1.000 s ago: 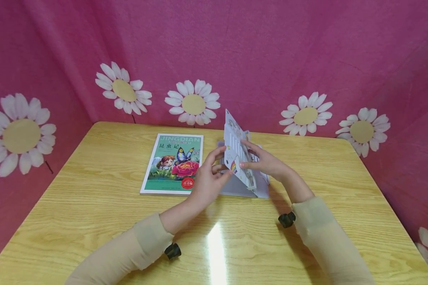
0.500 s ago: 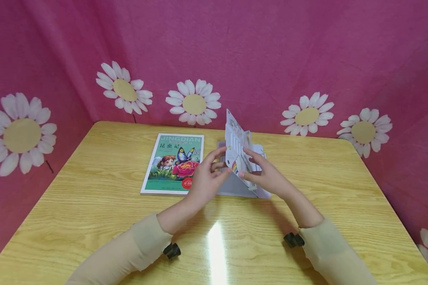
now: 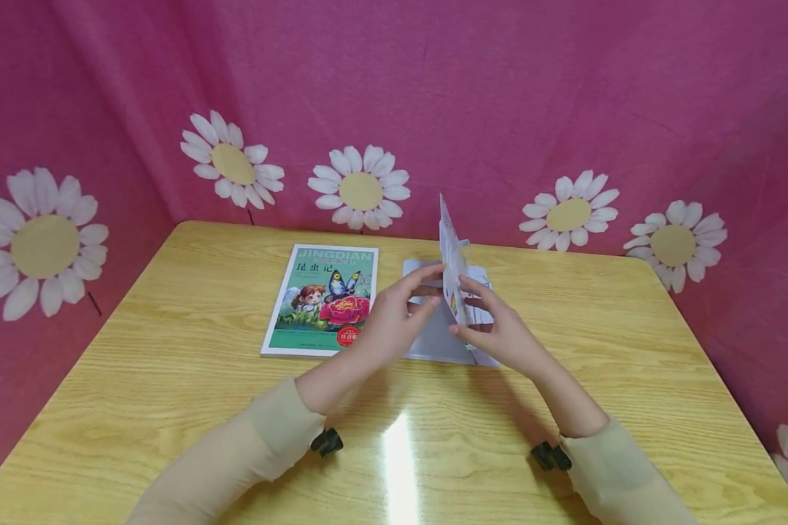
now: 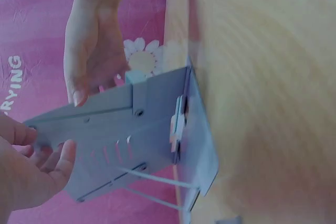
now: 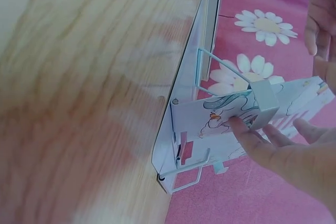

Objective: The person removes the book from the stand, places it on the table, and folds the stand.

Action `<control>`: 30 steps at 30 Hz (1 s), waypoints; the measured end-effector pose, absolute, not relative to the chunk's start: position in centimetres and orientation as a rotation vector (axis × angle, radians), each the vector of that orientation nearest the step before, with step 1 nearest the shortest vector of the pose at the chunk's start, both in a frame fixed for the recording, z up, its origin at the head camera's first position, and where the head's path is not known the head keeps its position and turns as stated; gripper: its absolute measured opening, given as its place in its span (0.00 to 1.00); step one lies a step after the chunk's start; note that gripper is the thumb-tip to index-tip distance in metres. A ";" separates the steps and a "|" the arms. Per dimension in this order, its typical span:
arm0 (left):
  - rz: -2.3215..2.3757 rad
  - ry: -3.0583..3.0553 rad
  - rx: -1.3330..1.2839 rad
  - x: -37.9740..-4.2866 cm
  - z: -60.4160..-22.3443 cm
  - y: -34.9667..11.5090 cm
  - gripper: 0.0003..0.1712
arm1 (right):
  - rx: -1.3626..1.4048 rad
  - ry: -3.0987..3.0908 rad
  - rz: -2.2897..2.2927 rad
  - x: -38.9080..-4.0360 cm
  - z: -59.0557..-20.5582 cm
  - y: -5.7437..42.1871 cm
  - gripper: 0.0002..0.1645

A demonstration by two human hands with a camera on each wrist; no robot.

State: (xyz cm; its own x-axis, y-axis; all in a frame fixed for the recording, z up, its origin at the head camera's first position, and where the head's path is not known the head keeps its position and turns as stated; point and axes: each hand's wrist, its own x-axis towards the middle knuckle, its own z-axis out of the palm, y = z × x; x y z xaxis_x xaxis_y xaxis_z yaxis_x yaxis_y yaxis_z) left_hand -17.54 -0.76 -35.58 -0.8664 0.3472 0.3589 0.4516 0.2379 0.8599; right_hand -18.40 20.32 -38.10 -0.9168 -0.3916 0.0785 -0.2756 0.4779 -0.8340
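Note:
A pale metal book stand with a cartoon-printed panel is on the table, its panel raised steeply over a flat base. My left hand holds the panel's outer corner with curled fingers and thumb; in the left wrist view this left hand sits at the far end of the plain back face. My right hand touches the printed side, fingers extended. In the right wrist view those fingertips lie on the picture beside a bent metal clip. Wire supports run between panel and base.
A green-covered children's book with a butterfly and a red flower lies flat left of the stand. The wooden table backs onto a pink curtain with white daisies. Black wrist cameras hang at both cuffs.
The stand's panel has swung rightward and is now seen more edge-on. My left hand followed it right, and the right hand shifted slightly right and nearer to me. The book stays put.

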 end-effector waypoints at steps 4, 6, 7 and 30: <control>-1.528 -2.493 -0.860 -18.1 -34.8 -0.7 0.28 | -0.592 2.647 -1.465 -18.2 -38.2 20.5 0.45; -1.452 -2.517 -0.900 -18.3 -34.4 -0.5 0.28 | -0.579 2.669 -1.481 -18.1 -38.1 20.6 0.44; -1.417 -2.522 -0.921 -18.4 -34.2 -0.4 0.28 | -0.571 2.677 -1.489 -18.0 -38.1 20.7 0.44; -1.407 -2.518 -0.996 -20.2 -33.7 0.3 0.32 | -0.547 2.788 -1.676 -16.9 -37.5 21.6 0.39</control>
State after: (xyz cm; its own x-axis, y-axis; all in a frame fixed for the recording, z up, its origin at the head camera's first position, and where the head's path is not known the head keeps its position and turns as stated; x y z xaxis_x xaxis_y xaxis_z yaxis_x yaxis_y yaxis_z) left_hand -20.16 0.34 -33.69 -0.7832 0.4963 0.3746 0.5792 0.3630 0.7299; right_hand -16.95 21.60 -37.50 -0.9330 -0.1990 0.2998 -0.3580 0.4321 -0.8277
